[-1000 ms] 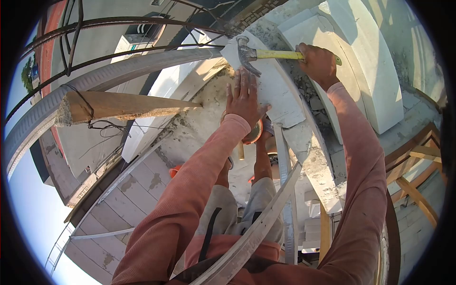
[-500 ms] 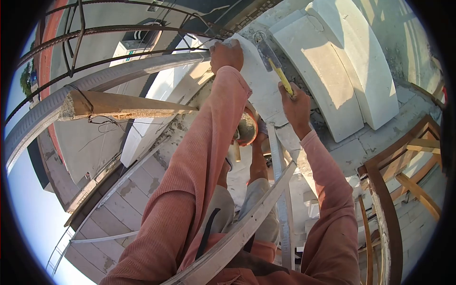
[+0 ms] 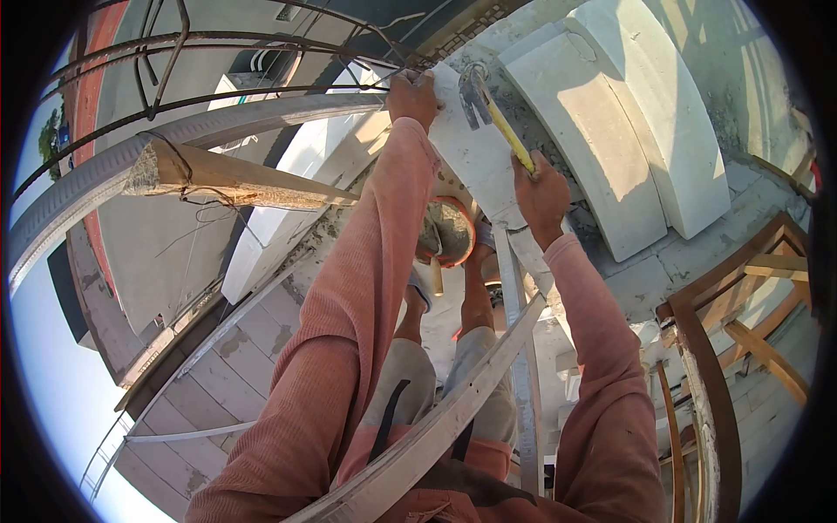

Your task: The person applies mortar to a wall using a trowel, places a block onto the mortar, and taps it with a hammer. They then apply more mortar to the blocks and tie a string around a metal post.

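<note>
My right hand (image 3: 542, 199) is wrapped round the yellow handle of a hammer (image 3: 507, 133). Its metal head is over the rough gap beside a pale block (image 3: 478, 174). At the far end of that block is my left hand (image 3: 412, 99), fingers curled together at the block's edge, close to the rebar ends and the end of a grey curved beam (image 3: 288, 115). What those fingers grip, if anything, is hidden. Below, between my forearms, an orange-rimmed bucket (image 3: 471, 248) holds grey mortar, and a wooden tool handle (image 3: 436, 277) sticks out of it.
Two large curved white blocks (image 3: 602, 131) lie to the right. A rebar cage (image 3: 218, 39) and a wooden post (image 3: 227, 187) bound with wire stand at left. A narrow metal bar (image 3: 436, 418) crosses before my legs. A brown wooden frame (image 3: 711, 375) is at lower right.
My left forearm has shifted slightly left, uncovering more of the bucket. The hammer, blurred before, now shows its head sharply, turned a little. My left hand stays at the block's far end.
</note>
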The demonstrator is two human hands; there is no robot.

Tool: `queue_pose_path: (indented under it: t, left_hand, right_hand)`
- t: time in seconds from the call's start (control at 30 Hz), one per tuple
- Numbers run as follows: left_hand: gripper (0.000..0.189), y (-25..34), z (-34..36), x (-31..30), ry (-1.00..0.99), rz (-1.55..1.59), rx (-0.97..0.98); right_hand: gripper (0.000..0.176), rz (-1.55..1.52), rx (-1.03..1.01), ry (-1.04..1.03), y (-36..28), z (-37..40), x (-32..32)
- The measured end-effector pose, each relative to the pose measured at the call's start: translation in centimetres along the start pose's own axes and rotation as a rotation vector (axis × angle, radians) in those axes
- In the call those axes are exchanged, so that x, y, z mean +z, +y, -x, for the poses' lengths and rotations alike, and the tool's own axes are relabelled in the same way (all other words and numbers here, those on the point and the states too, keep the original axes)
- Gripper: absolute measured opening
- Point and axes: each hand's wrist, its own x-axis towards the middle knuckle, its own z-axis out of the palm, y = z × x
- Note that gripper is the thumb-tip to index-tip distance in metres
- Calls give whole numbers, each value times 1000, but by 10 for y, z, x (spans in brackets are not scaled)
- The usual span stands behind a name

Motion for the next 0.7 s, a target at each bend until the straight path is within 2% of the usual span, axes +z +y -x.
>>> queue_pose_path:
  t: [0.03, 0.13, 0.23, 0.27, 0.37, 0.57, 0.67, 0.7]
  left_hand:
    - [31, -2, -3, -1, -32, -23, -15]
    - [28, -19, -2, 18, 164, 171, 160]
    - [27, -30, -4, 16, 147, 332, 185]
    - [20, -35, -5, 20, 177, 326, 230]
    - [19, 1, 33, 10, 177, 356, 200]
    - [30, 21, 33, -7, -117, 242, -100]
    - [29, 23, 43, 2, 114, -87, 22]
    - [32, 22, 42, 4, 160, -69, 21]
  right_hand:
    - [40, 2, 3, -3, 0, 0, 1]
    - [39, 21, -11, -1, -1, -3, -1]
    - [36, 32, -25, -33, 0, -1, -4]
    - [36, 26, -33, -37, 1, -1, -3]
    - [37, 30, -8, -67, 1, 1, -2]
    - [39, 14, 60, -48, -4, -5, -5]
    - [39, 24, 60, -39, -4, -3, -1]
    - [39, 31, 57, -34, -3, -3, -1]
